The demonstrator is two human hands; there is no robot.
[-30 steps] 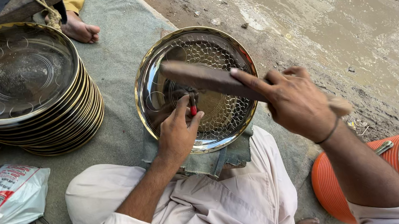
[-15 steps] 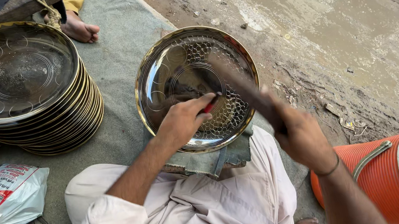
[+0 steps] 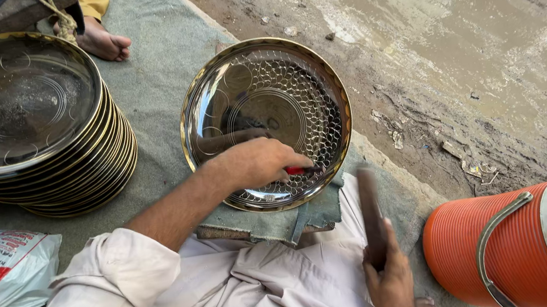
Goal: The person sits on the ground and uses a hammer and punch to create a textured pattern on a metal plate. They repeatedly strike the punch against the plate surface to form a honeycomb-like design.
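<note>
Your left hand (image 3: 257, 163) is closed round a small red-handled tool (image 3: 296, 170), its tip pressed to the dimpled lower part of the tray (image 3: 220, 89); your right hand (image 3: 390, 280) is wrapped tight about a dark wooden mallet (image 3: 370, 211), held upright just beside your knee, clear of the tray; the tray rests tilted on a grey pad (image 3: 269, 222) in front of your lap; a stack of trays (image 3: 33, 139) stands to its left; an orange cooler (image 3: 504, 249) sits to your right.
</note>
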